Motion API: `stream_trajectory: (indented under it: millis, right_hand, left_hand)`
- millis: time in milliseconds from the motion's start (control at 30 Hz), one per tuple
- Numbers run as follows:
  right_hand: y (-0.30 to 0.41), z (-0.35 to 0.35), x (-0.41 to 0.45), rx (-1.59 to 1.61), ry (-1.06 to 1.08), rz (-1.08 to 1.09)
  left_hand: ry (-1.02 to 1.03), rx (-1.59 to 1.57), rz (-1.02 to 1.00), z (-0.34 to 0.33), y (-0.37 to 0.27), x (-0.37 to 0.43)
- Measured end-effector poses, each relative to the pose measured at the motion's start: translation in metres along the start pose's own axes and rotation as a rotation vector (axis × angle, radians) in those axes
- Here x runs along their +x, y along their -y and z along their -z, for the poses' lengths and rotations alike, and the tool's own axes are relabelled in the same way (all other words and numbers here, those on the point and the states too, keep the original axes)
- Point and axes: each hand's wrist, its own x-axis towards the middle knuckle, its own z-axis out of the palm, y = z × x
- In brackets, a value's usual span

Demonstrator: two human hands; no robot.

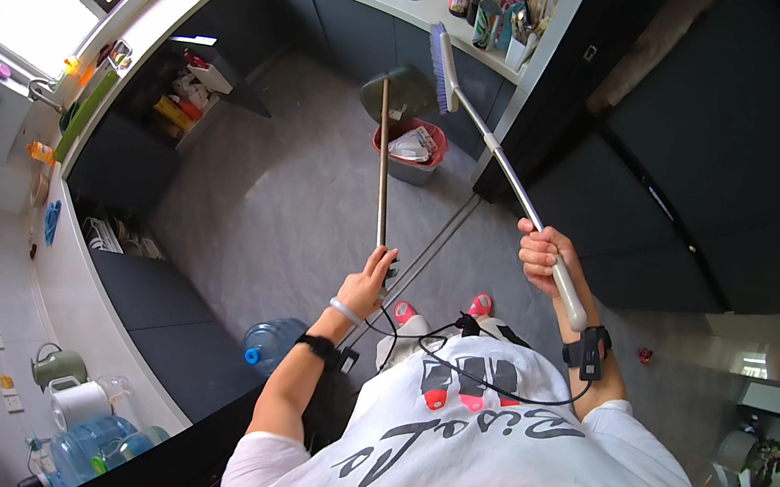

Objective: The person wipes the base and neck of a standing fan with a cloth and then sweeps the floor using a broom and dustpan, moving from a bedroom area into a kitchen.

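Note:
My right hand (544, 257) is closed around the metal shaft of a long-handled scrub brush (513, 179), just above its pale plastic grip. The brush head (445, 66), with bluish-purple bristles, is raised at the shaft's far end, in front of the counter in view. My left hand (362, 286) holds the near end of a brownish metal pole (382, 167), with two fingers lying along it. A dark toothed piece (392, 268) shows partly beside those fingers. The pole's far end overlaps a dark greenish panel (413, 88); whether they are joined I cannot tell.
Below the panel stands a grey bin (412, 171) with a red liner and white refuse. A large blue water bottle (273, 343) lies by the left cabinets. An open cabinet drawer (202, 111) juts out. A floor track (439, 243) crosses before my pink slippers (404, 312).

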Motion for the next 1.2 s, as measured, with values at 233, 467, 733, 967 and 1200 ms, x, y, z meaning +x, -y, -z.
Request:
stream_trajectory:
  millis: [233,467,733,967,1200]
  right_hand:
    - [0.005,0.007,-0.002,-0.038,-0.045,-0.011]
    - [0.01,0.024,-0.002,0.009,-0.014,-0.035]
    - [-0.002,0.014,0.011,0.138,0.051,-0.015]
    - [-0.004,0.007,0.019,0.218,0.189,-0.057]
    - [-0.013,0.005,0.033,0.249,0.249,-0.101]
  left_hand:
    - [0.076,0.107,-0.061,0.024,0.029,0.039]
    - [0.087,0.161,-0.082,0.067,0.005,0.031]
    - [-0.689,-0.566,-0.009,0.088,-0.03,0.038]
    - [-0.951,-1.053,0.312,0.132,-0.025,0.004]
    - [-1.088,-1.12,0.505,0.135,-0.028,-0.041]
